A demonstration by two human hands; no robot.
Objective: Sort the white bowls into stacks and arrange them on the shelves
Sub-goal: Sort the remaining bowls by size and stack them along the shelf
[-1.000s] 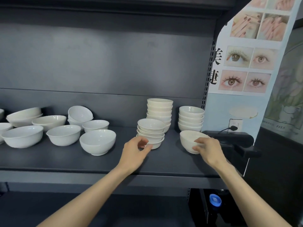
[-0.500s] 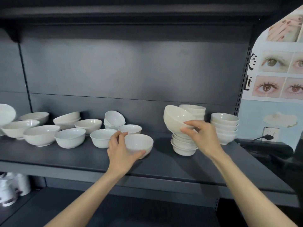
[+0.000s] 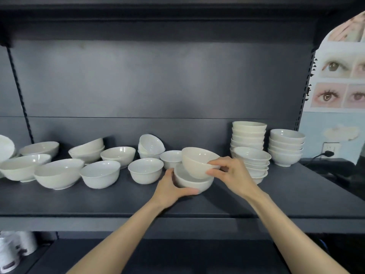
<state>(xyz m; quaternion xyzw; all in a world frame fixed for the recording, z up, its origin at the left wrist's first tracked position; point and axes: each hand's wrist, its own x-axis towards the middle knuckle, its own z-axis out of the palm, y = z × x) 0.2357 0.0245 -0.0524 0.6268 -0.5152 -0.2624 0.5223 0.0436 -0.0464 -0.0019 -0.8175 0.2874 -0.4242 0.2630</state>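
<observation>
Two bowls in play: right hand [image 3: 233, 175] grip clamps tilted bowl [image 3: 195, 163] directly above lower bowl [image 3: 192, 181], left hand [image 3: 169, 186] grip cupping it.

Shelf [image 3: 276, 194]: matte dark grey, back panel [image 3: 158, 80] same grey, plain. Bowls: all glossy white, unpatterned; tilted bowl [image 3: 195, 162] and bowl beneath it [image 3: 189, 182] white. Tall stack [image 3: 247, 133] at 2 o'clock slightly creamier than the neighbouring stack [image 3: 285, 147]. Poster [image 3: 335, 91] at 3 o'clock: pale blue ground, pink-toned eye photographs, brown irises. Wall outlet [image 3: 328, 149] white, plug [image 3: 327, 154] black
</observation>
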